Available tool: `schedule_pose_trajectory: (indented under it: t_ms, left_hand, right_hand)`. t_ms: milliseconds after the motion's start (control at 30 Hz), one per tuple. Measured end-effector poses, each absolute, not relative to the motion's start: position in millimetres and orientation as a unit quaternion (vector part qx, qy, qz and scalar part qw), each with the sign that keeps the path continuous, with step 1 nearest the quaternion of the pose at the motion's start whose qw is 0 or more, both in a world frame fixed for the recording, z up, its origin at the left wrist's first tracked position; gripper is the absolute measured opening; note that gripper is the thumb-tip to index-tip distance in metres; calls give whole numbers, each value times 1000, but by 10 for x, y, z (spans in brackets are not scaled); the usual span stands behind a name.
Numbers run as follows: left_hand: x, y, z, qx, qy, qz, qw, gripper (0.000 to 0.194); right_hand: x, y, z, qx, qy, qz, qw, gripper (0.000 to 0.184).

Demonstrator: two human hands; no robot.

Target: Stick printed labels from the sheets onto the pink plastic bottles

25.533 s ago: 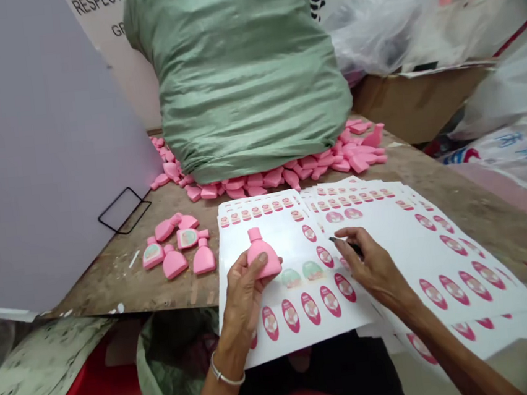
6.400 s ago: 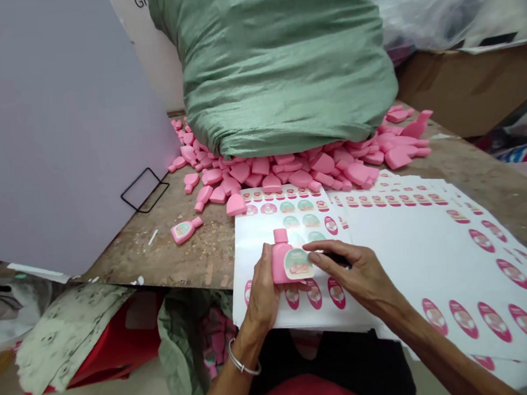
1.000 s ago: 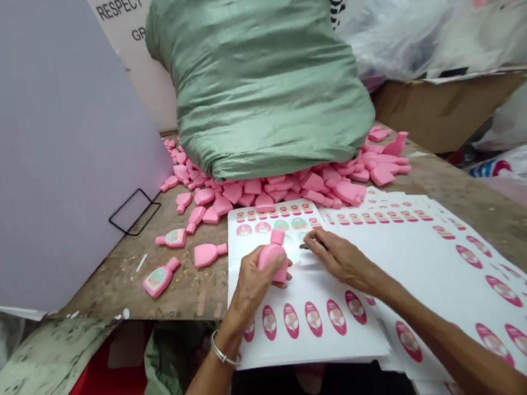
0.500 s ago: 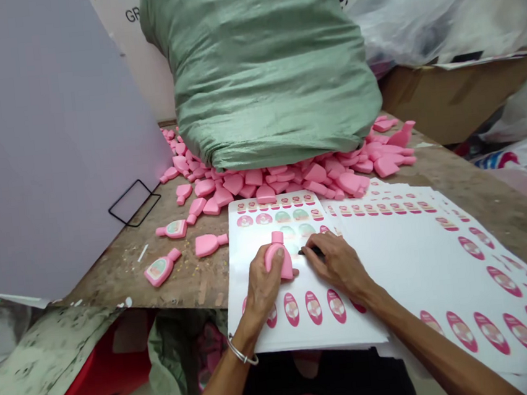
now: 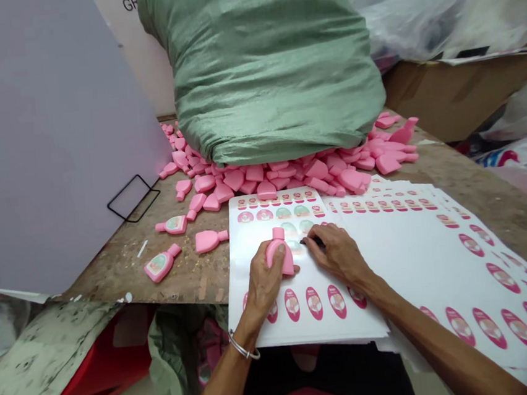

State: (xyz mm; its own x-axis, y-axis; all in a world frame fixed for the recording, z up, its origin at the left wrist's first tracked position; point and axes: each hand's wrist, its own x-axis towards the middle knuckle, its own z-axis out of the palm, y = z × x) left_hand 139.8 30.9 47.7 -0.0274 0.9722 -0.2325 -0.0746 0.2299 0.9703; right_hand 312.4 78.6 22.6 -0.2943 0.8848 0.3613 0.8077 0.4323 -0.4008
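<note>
In my left hand [image 5: 266,275] is a small pink plastic bottle [image 5: 278,255], neck up, with my thumb across its bare front. My right hand [image 5: 336,249] is closed around a thin dark tool [image 5: 309,241], its kind unclear; the tip meets the sticker sheet [image 5: 277,339] beside a pale green label [image 5: 291,246]. Pink oval stickers [image 5: 315,303] run along the sheet's lower edge. Left of the sheet lie a plain pink bottle [image 5: 209,240] and two bottles with green labels, one of them the nearer labelled bottle [image 5: 160,265].
A big green sack [image 5: 269,66] rests on a heap of pink bottles [image 5: 355,179] at the back. More sticker sheets [image 5: 403,246] are spread to the right. A black wire frame [image 5: 133,199] stands by the grey panel [image 5: 52,131] on the left. A cardboard box [image 5: 463,91] is at right.
The view has shifted slightly. My left hand still holds the bottle; the dark tool's tip in my right hand stays at the green labels, with only a small hand movement.
</note>
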Motion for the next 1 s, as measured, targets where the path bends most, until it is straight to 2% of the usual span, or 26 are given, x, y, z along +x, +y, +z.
schedule_pose_trajectory:
  t_ms: [200, 333, 400, 500, 600, 667, 767, 1000]
  left_hand:
    - [1396, 306, 468, 414, 546, 467, 559, 43]
    - [1398, 315, 467, 381, 535, 496, 568, 48]
    - [1393, 313, 480, 357, 532, 506, 577, 49]
    - [1385, 280, 516, 321, 517, 528, 593, 53]
    - [1394, 219, 567, 273, 467, 568, 621, 61]
    - [1409, 180, 603, 242, 435, 579, 646, 65]
    - [1429, 143, 652, 228, 412, 584, 661, 65]
    - [1431, 115, 662, 222, 417, 589, 655, 59]
  right_hand:
    - [3079, 787, 220, -546, -794, 38, 264, 19]
    - [3059, 714, 265, -501, -812, -7, 300, 21]
    - [3075, 662, 335, -497, -795, 30, 346, 21]
    - [3104, 597, 489, -544, -703, 175, 423, 24]
    - [3072, 541, 642, -551, -645, 317, 424, 26]
    - [3006, 499, 710, -528, -648, 364, 412, 26]
    - [2899, 442, 755, -497, -654, 384, 421, 24]
    - [2842, 398, 785, -491, -677, 351, 421, 18]
